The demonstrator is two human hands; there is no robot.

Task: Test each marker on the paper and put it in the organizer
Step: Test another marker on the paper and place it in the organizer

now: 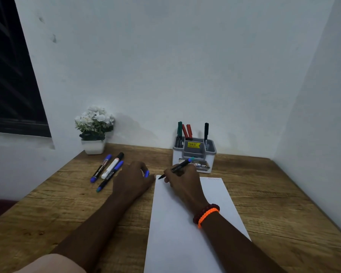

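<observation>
Pretty dim overall, cool bluish cast. Soft shadow on wall right of flower pot, so light comes from left of it. Wide-angle bend at edges, window slanted. Slight softness, no glare.

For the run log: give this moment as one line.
right hand: holds uncapped marker, tip at paper top edge | left hand: holds blue cap | three markers on table | organizer: five markers

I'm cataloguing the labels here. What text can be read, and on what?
"49.00": yellow price sticker on the organizer; other lines too small.
"OP": organizer's front label, partly hidden.
Print on the three markers lying on the table: blurred.
Print on the marker in the right hand: unreadable.
</observation>
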